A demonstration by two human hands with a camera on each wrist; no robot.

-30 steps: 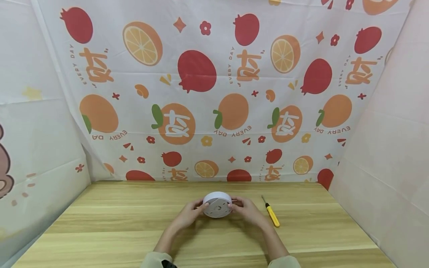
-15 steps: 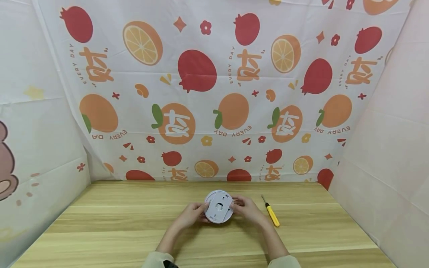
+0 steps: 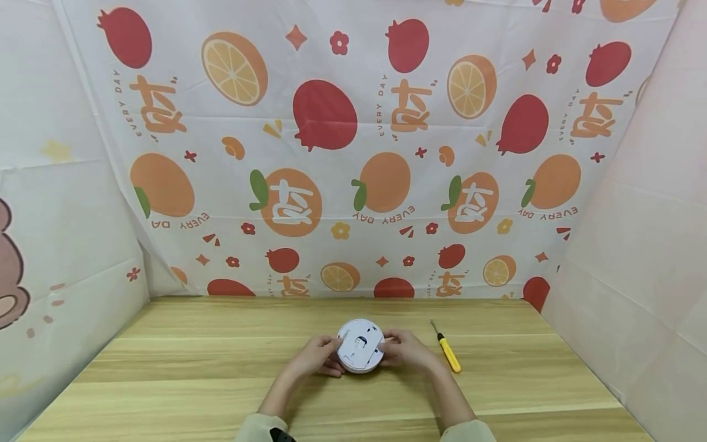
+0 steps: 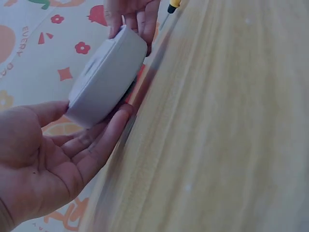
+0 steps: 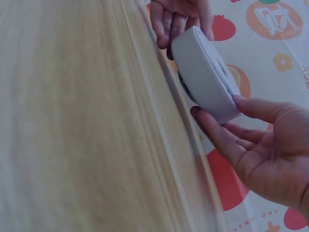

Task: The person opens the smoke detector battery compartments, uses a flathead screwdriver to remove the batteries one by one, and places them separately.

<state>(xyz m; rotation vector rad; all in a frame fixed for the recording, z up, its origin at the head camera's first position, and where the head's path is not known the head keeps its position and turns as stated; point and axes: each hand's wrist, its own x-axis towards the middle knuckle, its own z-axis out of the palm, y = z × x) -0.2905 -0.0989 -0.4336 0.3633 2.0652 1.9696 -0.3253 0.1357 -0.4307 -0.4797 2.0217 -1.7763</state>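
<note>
Both hands hold a round white device like a smoke alarm, close over the wooden table. Its flat face, with a central hole and small slots, is turned up toward the head camera. My left hand grips the left edge, thumb on the face and fingers underneath. On the opposite edge, my right hand grips it the same way. In the left wrist view the smooth side wall of the smoke alarm shows, with something dark under it. The right wrist view shows the smoke alarm tilted; its underside is mostly hidden.
A screwdriver with a yellow handle lies right of the right hand, its tip pointing away. The wooden table ends at a fruit-printed cloth hanging behind. Pale cloth walls stand on both sides.
The smoke alarm has been tipped so its flat face turns from the person to upward, and it has come slightly nearer. Both hands keep their grip; the screwdriver has not moved.
</note>
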